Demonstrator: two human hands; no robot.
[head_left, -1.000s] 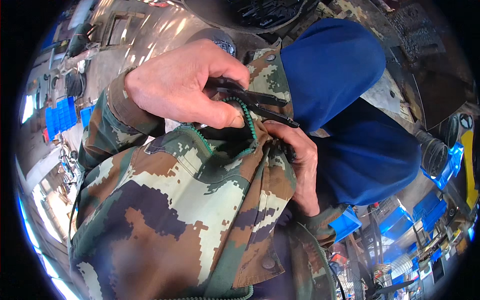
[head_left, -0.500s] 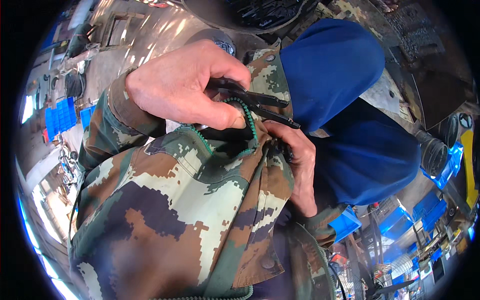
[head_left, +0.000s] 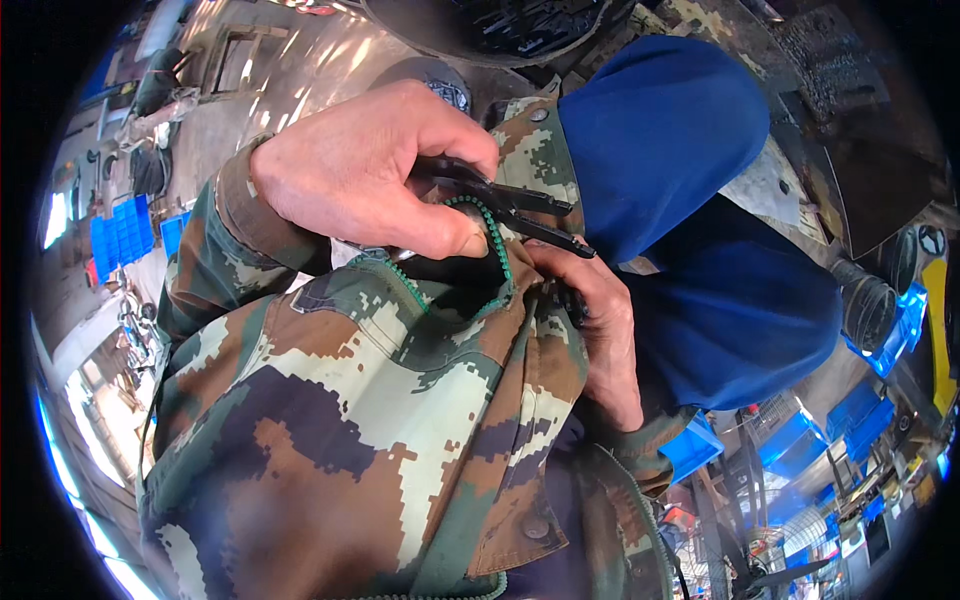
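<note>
My left hand [head_left: 375, 170] is closed around slender black parts [head_left: 515, 208] that stick out to the right between thumb and fingers. Its thumb lies over the toothed green edge [head_left: 507, 255] of an opening in the camouflage jacket [head_left: 380, 400]. On the jacket's far side, my right hand [head_left: 600, 325] is closed beside the front flap. Its back and knuckles show near the tips of the black parts. Something dark shows under its palm, but its fingertips are hidden by the cloth, and I cannot make out what they grip.
Blue-trousered knees [head_left: 665, 140] rise at the upper right. A large round dark container [head_left: 500, 30] with black pieces stands beyond. Blue bins [head_left: 795, 440] lie at the right, near a wire-caged fan [head_left: 745, 570]. Another blue crate [head_left: 122, 235] is at the left on the concrete floor.
The black parts have shifted very slightly left with my left hand. My right hand has barely moved, and both hands keep the same closed pose.
</note>
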